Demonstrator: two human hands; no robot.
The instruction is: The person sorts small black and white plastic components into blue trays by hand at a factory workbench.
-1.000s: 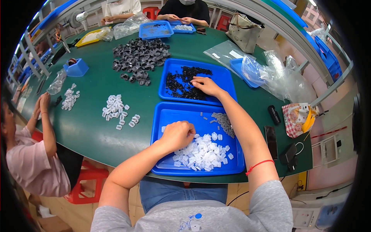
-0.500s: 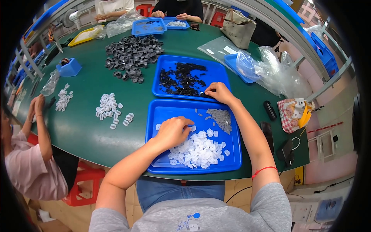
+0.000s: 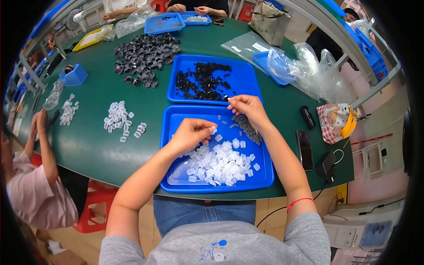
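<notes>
My left hand (image 3: 191, 134) is above the near blue tray (image 3: 167, 154), its thumb and finger pinched on a small white plastic piece (image 3: 214, 130). Below it, a heap of similar translucent white pieces (image 3: 225, 163) covers the middle of that tray. My right hand (image 3: 248, 109) is over the far rim of the same tray, fingertips pinched together; what they hold is too small to make out. Small grey parts (image 3: 250, 132) lie partly hidden under the right hand. Beyond, the far blue tray (image 3: 245, 75) holds scattered small black parts (image 3: 203, 81).
Dark grey ring-like parts (image 3: 148, 55) are piled at the far left, with white pieces (image 3: 117, 117) nearer. Plastic bags (image 3: 304, 75), a phone (image 3: 304, 150) and a patterned pouch (image 3: 333, 123) lie to the right. A co-worker's hands (image 3: 39, 123) are at the left edge.
My left hand has risen from the near tray with a white piece in its pinch. My right hand has drawn back from the black parts toward me. The view has shifted slightly.
</notes>
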